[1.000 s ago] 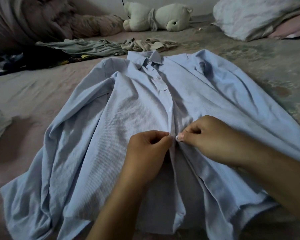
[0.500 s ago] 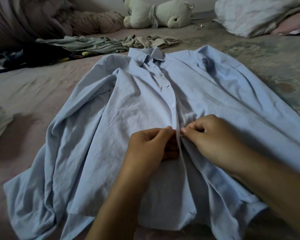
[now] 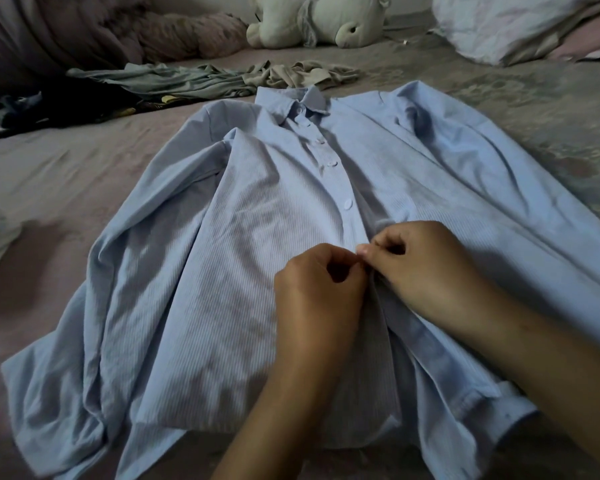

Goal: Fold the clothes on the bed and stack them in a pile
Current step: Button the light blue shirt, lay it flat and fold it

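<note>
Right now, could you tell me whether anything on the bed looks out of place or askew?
Mildly. The blue shirt lies rumpled, its front open below where the left hand and right hand pinch it. Loose clothes are strewn unfolded beyond its collar, and a stuffed toy lies on its side.

Both forearms come in from the bottom edge and angle toward the middle. Left hand (image 3: 317,289) is knuckles-up, fingers curled, thumb and forefinger pinched together. Right hand (image 3: 420,268) mirrors it, fingers tucked in, its pinching fingertips (image 3: 363,250) touching the left's, so the 2 hands meet tip to tip.
</note>
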The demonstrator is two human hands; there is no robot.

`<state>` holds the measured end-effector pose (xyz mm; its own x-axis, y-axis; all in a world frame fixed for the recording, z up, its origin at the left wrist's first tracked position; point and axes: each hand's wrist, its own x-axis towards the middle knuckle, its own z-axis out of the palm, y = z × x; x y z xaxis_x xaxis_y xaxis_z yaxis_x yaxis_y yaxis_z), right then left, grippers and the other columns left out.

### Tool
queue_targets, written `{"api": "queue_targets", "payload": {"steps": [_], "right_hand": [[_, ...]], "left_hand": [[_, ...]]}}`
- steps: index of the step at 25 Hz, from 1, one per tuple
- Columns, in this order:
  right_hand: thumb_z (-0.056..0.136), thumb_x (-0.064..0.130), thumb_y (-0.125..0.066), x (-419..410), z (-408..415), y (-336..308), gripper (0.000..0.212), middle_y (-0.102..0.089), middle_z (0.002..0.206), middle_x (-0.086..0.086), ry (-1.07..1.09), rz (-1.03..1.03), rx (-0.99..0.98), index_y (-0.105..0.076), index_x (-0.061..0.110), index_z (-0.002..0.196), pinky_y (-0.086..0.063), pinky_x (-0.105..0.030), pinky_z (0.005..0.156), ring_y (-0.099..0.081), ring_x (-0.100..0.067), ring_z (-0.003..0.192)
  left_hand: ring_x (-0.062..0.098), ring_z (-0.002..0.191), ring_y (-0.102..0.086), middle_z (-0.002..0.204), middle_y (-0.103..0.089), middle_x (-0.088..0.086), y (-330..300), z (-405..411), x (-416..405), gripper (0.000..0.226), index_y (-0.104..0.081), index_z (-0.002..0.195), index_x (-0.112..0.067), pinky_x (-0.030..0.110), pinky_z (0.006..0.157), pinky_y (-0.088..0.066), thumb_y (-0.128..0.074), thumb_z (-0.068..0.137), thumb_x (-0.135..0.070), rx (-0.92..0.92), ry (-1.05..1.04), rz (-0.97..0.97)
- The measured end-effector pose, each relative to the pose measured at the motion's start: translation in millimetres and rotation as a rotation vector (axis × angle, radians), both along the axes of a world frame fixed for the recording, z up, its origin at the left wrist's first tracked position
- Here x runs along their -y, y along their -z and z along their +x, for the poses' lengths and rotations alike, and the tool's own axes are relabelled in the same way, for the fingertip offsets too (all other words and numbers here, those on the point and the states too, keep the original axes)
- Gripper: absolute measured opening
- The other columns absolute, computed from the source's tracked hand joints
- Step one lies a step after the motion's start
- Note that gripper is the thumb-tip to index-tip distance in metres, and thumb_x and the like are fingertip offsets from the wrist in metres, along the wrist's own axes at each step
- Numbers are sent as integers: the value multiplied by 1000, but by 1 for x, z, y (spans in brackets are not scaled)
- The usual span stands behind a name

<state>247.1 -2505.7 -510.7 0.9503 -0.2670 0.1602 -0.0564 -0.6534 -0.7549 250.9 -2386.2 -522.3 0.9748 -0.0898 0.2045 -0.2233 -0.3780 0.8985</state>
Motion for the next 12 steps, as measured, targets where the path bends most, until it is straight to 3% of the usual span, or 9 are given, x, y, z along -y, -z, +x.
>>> {"api": "queue_targets", "payload": {"steps": [4,7,9,12], "right_hand": [[85,14,-67,5,3,-7,27,-58,67,-24,-1,197,-69,-64,-13,82,-35,-21,49,-46,-18,58],[83,7,-67,6,6,-4,26,-58,71,-32,25,254,-63,-61,-17,83,-40,-24,58,-48,-19,62],[83,6,-67,2,6,-2,12,-67,72,-21,36,261,-42,-65,-1,74,-50,-28,66,-60,-18,65],[87,4,-64,-2,3,2,24,-60,71,5,-50,296,25,-56,24,76,-46,-10,63,-56,-2,61]], "left_hand": [[9,70,-60,75,-68,-3,6,-1,6,7,-73,81,-16,21,65,-43,-67,85,-18,207,-17,152],[8,66,-58,71,-66,-3,8,0,4,9,-70,76,-14,17,62,-41,-69,84,-17,253,-35,172],[5,62,-62,65,-68,-4,6,3,0,10,-71,73,-16,15,59,-46,-70,83,-15,94,0,17],[10,54,-65,56,-67,2,-4,10,-4,16,-69,69,-6,20,56,-55,-66,84,-1,-342,93,-385]]}}
